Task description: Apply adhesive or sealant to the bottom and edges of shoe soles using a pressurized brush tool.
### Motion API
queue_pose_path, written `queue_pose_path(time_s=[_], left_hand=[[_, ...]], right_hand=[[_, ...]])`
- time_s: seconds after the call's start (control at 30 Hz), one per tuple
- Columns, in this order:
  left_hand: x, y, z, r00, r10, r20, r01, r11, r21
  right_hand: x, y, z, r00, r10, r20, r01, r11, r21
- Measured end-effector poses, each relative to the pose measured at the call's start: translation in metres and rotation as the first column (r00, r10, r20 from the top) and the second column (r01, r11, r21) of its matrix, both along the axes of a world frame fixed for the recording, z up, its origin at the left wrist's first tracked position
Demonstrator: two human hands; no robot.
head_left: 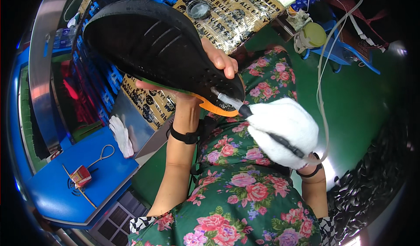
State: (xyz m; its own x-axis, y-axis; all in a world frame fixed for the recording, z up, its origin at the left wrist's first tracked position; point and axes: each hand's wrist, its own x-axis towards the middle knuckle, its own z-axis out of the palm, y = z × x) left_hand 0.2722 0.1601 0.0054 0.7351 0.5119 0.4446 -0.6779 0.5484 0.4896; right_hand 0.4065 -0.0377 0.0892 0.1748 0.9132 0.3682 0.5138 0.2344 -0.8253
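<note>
Firstly, at left, on the blue tabletop (46, 202): a red packet (80, 176) and, near the upper edge, a white glove (121, 136). Next, raised at upper middle, a black shoe sole (144, 53) with orange edge at the narrow end. Held from below by the bare left hand (187, 98), with fingers (221, 61) curled over the right side. More to the right, a pen-like tool (229, 101), clasped tightly in the white-gloved right hand (284, 130), with clear tip at the narrow end; cannot tell whether touching. Lastly, a pale hose (320, 84) and, lower, a heap of black pieces (363, 193).
</note>
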Motion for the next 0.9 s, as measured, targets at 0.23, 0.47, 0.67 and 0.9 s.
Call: queue_pose_path(time_s=[0.23, 0.47, 0.67, 0.9], left_hand=[[0.007, 0.004, 0.002, 0.997, -0.058, 0.046, 0.06, 0.997, -0.048], [-0.003, 0.011, -0.001, 0.989, -0.091, -0.113, 0.099, 0.993, 0.067], [0.003, 0.002, 0.0, 0.976, -0.175, -0.13, 0.178, 0.984, 0.006], [0.003, 0.0, 0.008, 0.858, -0.326, -0.397, 0.319, 0.944, -0.084]], right_hand=[[0.001, -0.005, -0.007, 0.846, 0.032, -0.532, -0.078, 0.995, -0.063], [-0.001, 0.006, -0.002, 1.0, 0.013, -0.018, -0.012, 1.0, 0.013], [0.017, 0.006, 0.004, 0.878, 0.318, -0.358, -0.358, 0.932, -0.05], [0.004, 0.005, -0.005, 0.974, 0.172, 0.149, -0.181, 0.982, 0.046]])
